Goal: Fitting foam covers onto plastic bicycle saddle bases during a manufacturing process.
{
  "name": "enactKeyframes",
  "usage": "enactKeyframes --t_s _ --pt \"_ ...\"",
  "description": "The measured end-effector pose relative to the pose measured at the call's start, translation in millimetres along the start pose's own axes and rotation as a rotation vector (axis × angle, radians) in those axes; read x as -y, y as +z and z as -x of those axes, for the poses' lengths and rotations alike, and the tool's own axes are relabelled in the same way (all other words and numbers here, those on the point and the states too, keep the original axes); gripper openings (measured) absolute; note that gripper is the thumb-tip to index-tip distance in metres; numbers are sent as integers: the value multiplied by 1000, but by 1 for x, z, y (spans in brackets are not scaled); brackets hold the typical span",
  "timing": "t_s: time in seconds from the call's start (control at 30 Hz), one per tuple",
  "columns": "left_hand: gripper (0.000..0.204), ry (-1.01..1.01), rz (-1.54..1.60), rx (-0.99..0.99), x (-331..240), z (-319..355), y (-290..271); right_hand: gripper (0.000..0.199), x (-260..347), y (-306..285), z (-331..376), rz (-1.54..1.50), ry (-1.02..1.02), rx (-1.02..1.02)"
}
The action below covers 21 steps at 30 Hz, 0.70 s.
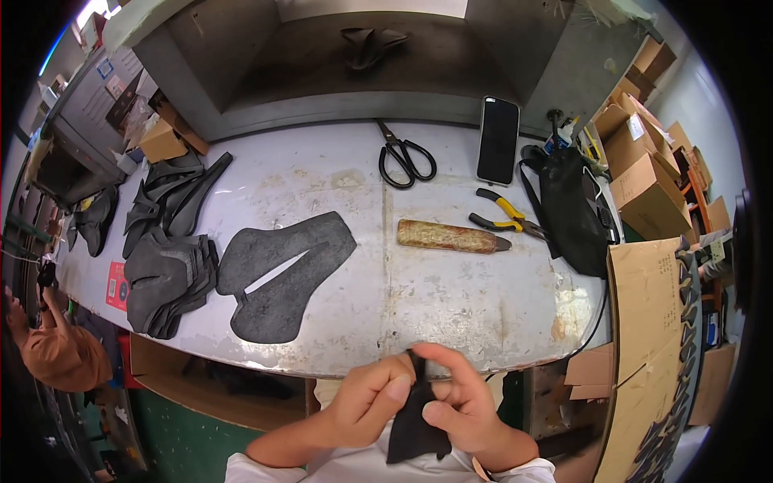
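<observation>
Head view: black piece pinched between both hands, low and close to the body, just off the table's near edge. Left hand clamps its upper left side, thumb pressed on the fabric; right hand nips the top and right edge, fingers curled tight. Beyond the grip, the worn table. Up and left, a grey cutout, then a stack of the same. Straight up, a block; farther, scissors, phone, pliers.

Black fabric piece, yellow-handled pliers
</observation>
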<state>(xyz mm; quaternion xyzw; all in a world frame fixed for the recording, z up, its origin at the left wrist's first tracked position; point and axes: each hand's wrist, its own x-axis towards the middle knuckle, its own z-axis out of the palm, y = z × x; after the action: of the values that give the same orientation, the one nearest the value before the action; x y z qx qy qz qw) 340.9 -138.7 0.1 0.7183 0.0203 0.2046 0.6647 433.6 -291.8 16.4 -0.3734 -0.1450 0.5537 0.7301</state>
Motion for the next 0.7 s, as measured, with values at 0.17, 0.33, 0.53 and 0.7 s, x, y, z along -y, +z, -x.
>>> enactKeyframes --t_s 0.17,0.33,0.53,0.7 --pt "16 239 21 -151 3 -2 8 68 -5 1 -2 -248 75 25" --pt "27 -102 42 125 -14 -3 -12 68 2 0 -1 -63 -96 -97" --pt "23 -547 579 131 -6 3 -9 67 -3 6 0 116 -262 -216" --pt "29 -220 24 9 -8 -1 -4 73 9 3 -6 -153 -34 -44"
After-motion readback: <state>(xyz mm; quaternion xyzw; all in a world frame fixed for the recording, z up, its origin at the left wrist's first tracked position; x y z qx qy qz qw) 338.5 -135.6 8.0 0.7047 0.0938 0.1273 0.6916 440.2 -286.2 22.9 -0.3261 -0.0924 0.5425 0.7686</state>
